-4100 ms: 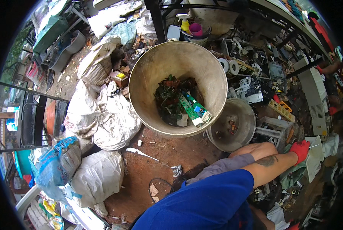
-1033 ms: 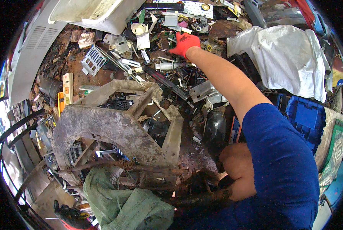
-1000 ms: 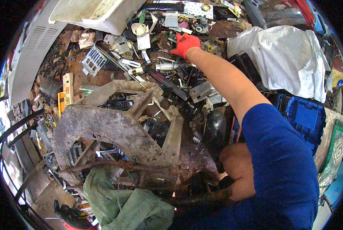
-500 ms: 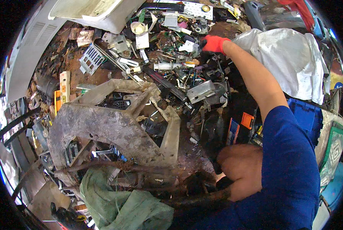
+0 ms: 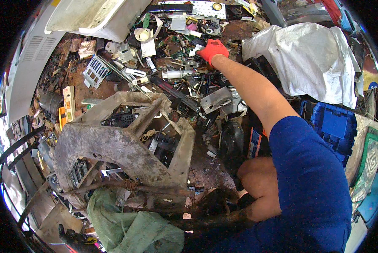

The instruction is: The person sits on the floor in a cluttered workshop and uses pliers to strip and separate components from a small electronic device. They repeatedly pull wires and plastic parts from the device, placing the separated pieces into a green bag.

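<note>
My right hand (image 5: 213,51), in a red glove, reaches far out over a pile of scrap electronics. Its fingertips point down to the left, right beside a small white piece (image 5: 194,50); whether they grip it is hidden. Below the wrist lie a bent silver metal box (image 5: 216,100) and a long dark strip (image 5: 178,93). What appears to be my left hand (image 5: 76,239), in a dark glove with some red, shows at the lower left edge; its fingers are mostly in shadow. A green cloth (image 5: 134,225) lies close to it.
A worn grey frame (image 5: 109,139) with openings stands between me and the pile. At the far left is a white tub (image 5: 100,25). On the right are a large white sack (image 5: 301,59) and a blue plastic crate (image 5: 333,126). A perforated metal plate (image 5: 99,71) lies left of the pile.
My right hand has moved left over the pile and now meets the small white piece. The whole view has shifted slightly, and more of the blue crate shows.
</note>
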### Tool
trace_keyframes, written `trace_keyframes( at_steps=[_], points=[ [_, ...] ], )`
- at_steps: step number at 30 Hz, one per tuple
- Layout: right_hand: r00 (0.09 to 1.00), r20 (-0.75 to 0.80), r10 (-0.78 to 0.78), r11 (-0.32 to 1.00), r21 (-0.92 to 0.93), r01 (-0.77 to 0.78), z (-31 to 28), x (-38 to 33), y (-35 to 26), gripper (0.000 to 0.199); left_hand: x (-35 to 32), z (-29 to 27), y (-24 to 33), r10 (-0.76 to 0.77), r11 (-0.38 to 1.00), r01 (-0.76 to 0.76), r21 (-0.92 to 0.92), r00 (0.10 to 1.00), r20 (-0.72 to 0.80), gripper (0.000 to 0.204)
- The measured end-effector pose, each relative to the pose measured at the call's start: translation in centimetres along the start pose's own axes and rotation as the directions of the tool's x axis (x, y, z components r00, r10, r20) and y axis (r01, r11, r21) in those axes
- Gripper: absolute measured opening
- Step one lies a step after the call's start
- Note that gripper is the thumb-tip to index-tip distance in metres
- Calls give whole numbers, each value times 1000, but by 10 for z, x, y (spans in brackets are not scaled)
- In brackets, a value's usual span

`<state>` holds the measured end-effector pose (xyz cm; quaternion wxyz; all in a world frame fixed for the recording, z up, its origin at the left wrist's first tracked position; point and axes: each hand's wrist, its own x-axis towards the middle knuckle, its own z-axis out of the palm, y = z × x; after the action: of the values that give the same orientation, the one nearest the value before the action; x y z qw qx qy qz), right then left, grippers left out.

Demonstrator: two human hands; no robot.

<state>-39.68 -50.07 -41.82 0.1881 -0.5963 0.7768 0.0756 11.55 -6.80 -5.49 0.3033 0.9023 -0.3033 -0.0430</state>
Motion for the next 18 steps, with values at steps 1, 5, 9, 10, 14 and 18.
trace_keyframes(
  at_steps=[1,5,9,10,14,18],
  points=[
    [1000,-16,10,1000,17,-9,1,0,-5,52,-1,-3,-2,-11,1000,11,-6,1000,-3,39],
    [997,44,-61,995,86,57,-10,9,14,43,1,-6,-2,-59,997,59,-52,998,-4,39],
    [902,193,-387,863,419,281,-29,12,54,49,4,-16,-11,-265,925,260,-276,964,21,38],
    [877,223,-425,841,456,292,-40,6,51,47,2,-22,-17,-57,995,58,-86,998,13,37],
    [662,152,-734,630,514,581,-80,-18,59,35,-6,-45,-20,602,445,-627,639,738,304,35],
    [86,-33,-996,80,147,986,-147,-90,46,28,-15,-35,-21,469,663,-474,580,866,171,42]
  ],
)
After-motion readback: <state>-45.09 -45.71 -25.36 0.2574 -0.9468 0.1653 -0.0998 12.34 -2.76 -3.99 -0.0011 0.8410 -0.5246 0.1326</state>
